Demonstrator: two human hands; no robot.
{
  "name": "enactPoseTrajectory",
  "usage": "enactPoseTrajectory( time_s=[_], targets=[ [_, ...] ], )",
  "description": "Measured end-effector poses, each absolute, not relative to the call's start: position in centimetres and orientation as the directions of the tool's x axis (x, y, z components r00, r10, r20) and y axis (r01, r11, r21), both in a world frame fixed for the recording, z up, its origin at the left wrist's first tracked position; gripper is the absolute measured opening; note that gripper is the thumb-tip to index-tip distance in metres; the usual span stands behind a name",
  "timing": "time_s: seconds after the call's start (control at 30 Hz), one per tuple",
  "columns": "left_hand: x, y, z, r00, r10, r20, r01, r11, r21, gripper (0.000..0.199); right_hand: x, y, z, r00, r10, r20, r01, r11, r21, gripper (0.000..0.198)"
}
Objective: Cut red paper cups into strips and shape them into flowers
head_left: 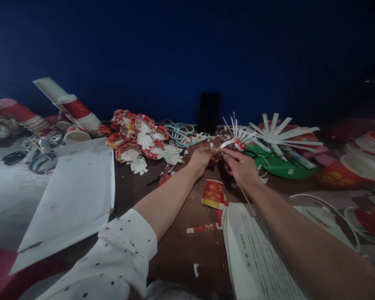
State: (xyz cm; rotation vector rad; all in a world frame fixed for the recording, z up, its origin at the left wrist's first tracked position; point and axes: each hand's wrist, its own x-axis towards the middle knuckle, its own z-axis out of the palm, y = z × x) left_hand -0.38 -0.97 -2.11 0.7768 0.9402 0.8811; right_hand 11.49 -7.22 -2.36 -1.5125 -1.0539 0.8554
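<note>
Hands point(201, 160) point(242, 167) hold white strip point(227, 144) (booklet point(237, 231): green heading, illegible).

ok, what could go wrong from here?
The curved white strip meets the fingertips of the left hand and right hand; too hard a pinch might crease it. The right forearm crosses over the printed sheets and could drag them. The larger fan of white strips, beyond the right hand, might bend if knocked.

Dk blue wall point(128, 54), blk phone point(209, 112) upright, coiled lt-blue cable point(179, 130) to its L, printed pgs point(253, 254) on brown tbl point(175, 258)
</note>
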Motion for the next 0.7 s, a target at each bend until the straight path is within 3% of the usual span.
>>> enactPoseTrajectory(
  time_s=[0.13, 0.23, 0.33, 0.4, 0.57, 0.7],
  targets=[
    [-0.5, -1.2, -1.9, 0.357, 0.878, -0.318, -0.321, 0.435, 0.841, 0.011, 11.3, -7.2, -2.4, 0.342, 0.939, -0.027, 0.073, -0.055, -0.996, 0.057],
    [-0.5, -1.2, -1.8, 0.346, 0.878, -0.331, -0.297, 0.437, 0.849, 0.008, 11.4, -7.2, -2.5, 0.321, 0.943, 0.084, 0.275, -0.008, -0.961, 0.051],
    [-0.3, -1.2, -1.7, 0.301, 0.886, -0.353, -0.258, 0.432, 0.864, 0.009, 11.6, -7.2, -2.9, 0.277, 0.925, 0.262, 0.533, 0.079, -0.842, 0.042],
    [-0.1, -1.2, -1.7, 0.275, 0.893, -0.355, -0.239, 0.422, 0.875, 0.016, 11.7, -7.2, -3.2, 0.256, 0.910, 0.327, 0.605, 0.113, -0.789, 0.041],
    [0.1, -1.2, -1.7, 0.249, 0.901, -0.355, -0.224, 0.410, 0.884, 0.017, 11.7, -7.0, -3.5, 0.285, 0.893, 0.349, 0.573, 0.133, -0.808, 0.040],
    [0.3, -1.4, -1.7, 0.265, 0.900, -0.346, -0.208, 0.403, 0.891, 0.014, 11.9, -6.7, -3.0, 0.363, 0.891, 0.273, 0.486, 0.069, -0.871, 0.038]
  ],
)
